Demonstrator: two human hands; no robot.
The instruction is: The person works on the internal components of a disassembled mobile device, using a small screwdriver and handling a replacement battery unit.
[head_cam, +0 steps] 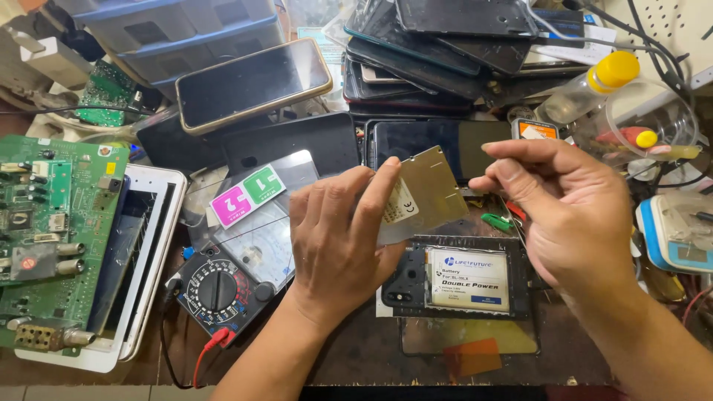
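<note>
- The left hand (338, 245) pinches a thin grey metal plate (425, 194) by its left edge, thumb in front, fingers closed on it.
- The right hand (572, 215), at 3 o'clock of the plate, is near its right edge; its fingers are curled and hold nothing visible.
- It seems wise to hold the plate only by the edges, because it looks thin and easy to bend.
- At 6 o'clock lies an opened phone (457, 278), its flat white battery showing.
- At 9 o'clock rests a black multimeter (219, 289) with a round dial.

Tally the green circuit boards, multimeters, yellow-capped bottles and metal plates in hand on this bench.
Green circuit boards: 2
Multimeter: 1
Yellow-capped bottle: 1
Metal plate held in the left hand: 1
Total: 5
</note>
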